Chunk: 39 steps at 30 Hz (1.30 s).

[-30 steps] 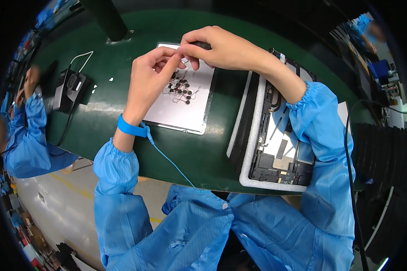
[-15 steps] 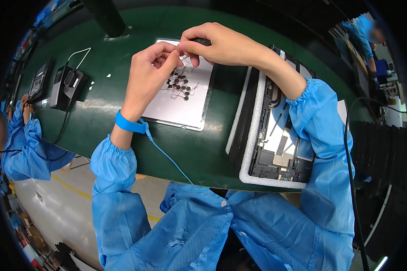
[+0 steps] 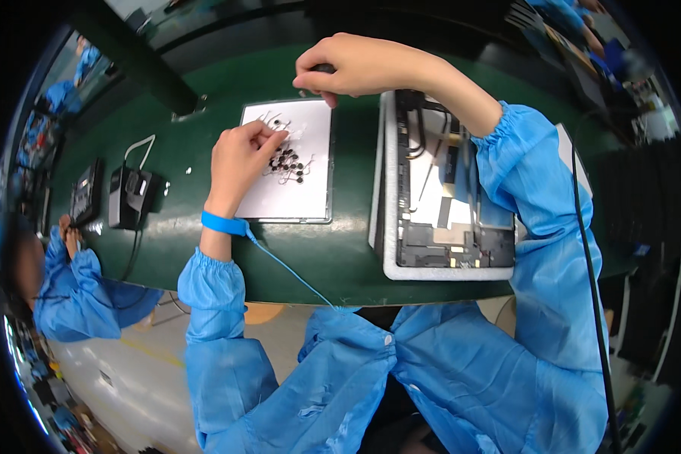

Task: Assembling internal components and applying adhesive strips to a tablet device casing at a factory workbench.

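Observation:
My left hand (image 3: 240, 163), with a blue wrist strap (image 3: 225, 223), is closed in a pinch over a white sheet-covered board (image 3: 284, 198). Whatever its fingertips hold is too small to make out. Right beside them lies a pile of small round black parts (image 3: 286, 160) with thin wires. Raised past the board's far right corner, my right hand (image 3: 348, 66) is closed round a small dark object (image 3: 324, 68), mostly hidden in its curled fingers. A tiny bit shows at its thumb tip, too blurred to name.
Right of the board, an opened flat electronic device (image 3: 450, 219) rests on white foam (image 3: 392, 253). A black and grey device (image 3: 129, 197) with a cable stands at left, near small white scraps (image 3: 166, 188). A co-worker's hands (image 3: 69, 234) are at far left. A dark green post (image 3: 140, 68) rises behind.
My hands were together above the board's far end; now they are apart. The left has come down to the pile of black parts, the right stays raised. The whole view has shifted.

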Each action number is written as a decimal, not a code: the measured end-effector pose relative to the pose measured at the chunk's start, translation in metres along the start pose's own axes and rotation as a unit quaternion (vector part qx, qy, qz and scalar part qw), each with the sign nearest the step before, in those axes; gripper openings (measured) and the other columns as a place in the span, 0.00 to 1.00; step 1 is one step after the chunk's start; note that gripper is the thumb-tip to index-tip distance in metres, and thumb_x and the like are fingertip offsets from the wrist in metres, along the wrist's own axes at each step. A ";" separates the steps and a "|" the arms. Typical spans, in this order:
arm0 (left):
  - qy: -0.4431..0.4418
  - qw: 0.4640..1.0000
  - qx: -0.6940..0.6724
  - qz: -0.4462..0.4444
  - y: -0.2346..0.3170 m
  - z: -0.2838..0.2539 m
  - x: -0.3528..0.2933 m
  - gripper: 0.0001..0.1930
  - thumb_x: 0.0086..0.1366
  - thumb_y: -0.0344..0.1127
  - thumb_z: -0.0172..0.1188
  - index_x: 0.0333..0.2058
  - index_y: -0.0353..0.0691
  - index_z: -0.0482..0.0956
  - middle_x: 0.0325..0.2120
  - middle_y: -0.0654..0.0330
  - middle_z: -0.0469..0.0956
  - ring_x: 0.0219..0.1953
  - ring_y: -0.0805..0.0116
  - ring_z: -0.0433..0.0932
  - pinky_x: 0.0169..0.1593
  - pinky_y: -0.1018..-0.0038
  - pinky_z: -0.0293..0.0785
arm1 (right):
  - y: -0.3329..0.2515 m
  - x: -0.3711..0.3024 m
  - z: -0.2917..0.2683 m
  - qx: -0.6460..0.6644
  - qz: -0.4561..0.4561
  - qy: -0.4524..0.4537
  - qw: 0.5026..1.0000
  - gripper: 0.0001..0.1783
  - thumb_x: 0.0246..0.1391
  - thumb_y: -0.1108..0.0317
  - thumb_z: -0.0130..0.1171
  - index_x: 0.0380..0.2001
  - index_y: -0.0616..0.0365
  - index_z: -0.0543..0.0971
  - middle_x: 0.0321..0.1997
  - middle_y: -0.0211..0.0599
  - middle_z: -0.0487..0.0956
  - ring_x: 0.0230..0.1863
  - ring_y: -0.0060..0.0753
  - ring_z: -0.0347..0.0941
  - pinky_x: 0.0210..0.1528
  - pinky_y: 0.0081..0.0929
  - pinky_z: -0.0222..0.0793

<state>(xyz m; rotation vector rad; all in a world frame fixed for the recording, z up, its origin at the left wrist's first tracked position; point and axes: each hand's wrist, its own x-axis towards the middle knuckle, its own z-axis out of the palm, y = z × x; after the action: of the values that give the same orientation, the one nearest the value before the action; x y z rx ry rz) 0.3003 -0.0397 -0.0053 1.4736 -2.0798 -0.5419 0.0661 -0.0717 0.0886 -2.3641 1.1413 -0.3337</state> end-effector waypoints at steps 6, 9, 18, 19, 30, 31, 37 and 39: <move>0.084 0.956 -0.255 0.116 0.075 -0.007 -0.002 0.10 0.60 0.28 0.67 0.41 0.34 0.82 0.29 0.65 0.85 0.23 0.85 0.67 0.29 0.85 0.63 | -0.016 -0.053 -0.028 0.021 -0.033 0.030 0.999 0.19 0.66 0.56 0.51 0.30 0.60 0.79 0.18 0.32 0.77 0.22 0.26 0.71 0.30 0.25 0.66; 0.094 0.953 -0.179 0.224 0.127 -0.010 -0.004 0.09 0.58 0.29 0.70 0.37 0.33 0.83 0.25 0.66 0.83 0.21 0.85 0.63 0.24 0.85 0.59 | -0.017 -0.090 -0.040 0.052 -0.094 0.061 0.992 0.18 0.66 0.58 0.52 0.29 0.61 0.79 0.18 0.31 0.75 0.22 0.20 0.70 0.28 0.20 0.64; 0.117 0.920 -0.205 0.314 0.200 0.010 0.018 0.10 0.56 0.31 0.73 0.38 0.43 0.88 0.29 0.71 0.79 0.21 0.85 0.57 0.23 0.82 0.51 | -0.023 -0.181 -0.074 0.317 0.095 0.219 0.918 0.16 0.66 0.59 0.55 0.34 0.60 0.81 0.26 0.31 0.80 0.25 0.19 0.74 0.30 0.19 0.68; 0.120 0.905 -0.219 0.345 0.213 0.019 0.024 0.10 0.56 0.31 0.73 0.38 0.44 0.89 0.30 0.72 0.78 0.22 0.84 0.56 0.24 0.82 0.51 | 0.025 -0.184 -0.052 0.287 0.016 0.265 0.920 0.19 0.68 0.52 0.51 0.43 0.56 0.81 0.22 0.27 0.76 0.20 0.12 0.66 0.22 0.14 0.58; 0.123 0.894 -0.126 0.411 0.246 0.063 0.048 0.13 0.54 0.34 0.74 0.40 0.49 0.89 0.28 0.69 0.75 0.21 0.82 0.59 0.23 0.80 0.54 | 0.066 -0.220 -0.029 0.417 0.004 0.276 0.866 0.20 0.64 0.49 0.57 0.47 0.52 0.82 0.19 0.16 0.69 0.18 0.07 0.57 0.20 0.10 0.45; 0.117 0.897 -0.119 0.409 0.247 0.065 0.049 0.13 0.54 0.34 0.74 0.40 0.49 0.89 0.28 0.69 0.76 0.21 0.82 0.59 0.23 0.80 0.54 | 0.070 -0.220 -0.027 0.395 0.017 0.292 0.871 0.19 0.64 0.50 0.58 0.46 0.52 0.82 0.19 0.16 0.70 0.18 0.07 0.57 0.20 0.10 0.45; 0.119 0.898 -0.107 0.410 0.240 0.068 0.056 0.08 0.55 0.32 0.73 0.34 0.43 0.88 0.29 0.67 0.81 0.19 0.83 0.61 0.22 0.81 0.56 | 0.086 -0.220 -0.024 0.355 0.057 0.334 0.871 0.15 0.61 0.51 0.61 0.41 0.50 0.84 0.19 0.17 0.71 0.18 0.06 0.59 0.20 0.09 0.45; 0.099 0.903 -0.080 0.411 0.242 0.070 0.057 0.06 0.55 0.31 0.72 0.34 0.42 0.88 0.29 0.67 0.81 0.19 0.83 0.61 0.22 0.81 0.56 | 0.099 -0.217 -0.017 0.308 0.070 0.354 0.880 0.14 0.59 0.51 0.62 0.38 0.49 0.84 0.20 0.18 0.73 0.18 0.06 0.59 0.20 0.09 0.45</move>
<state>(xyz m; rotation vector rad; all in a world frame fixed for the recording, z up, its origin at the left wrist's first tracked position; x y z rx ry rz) 0.0636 -0.0139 0.0952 0.4337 -2.1755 -0.1978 -0.1419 0.0403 0.0494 -1.5959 1.2407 -1.3677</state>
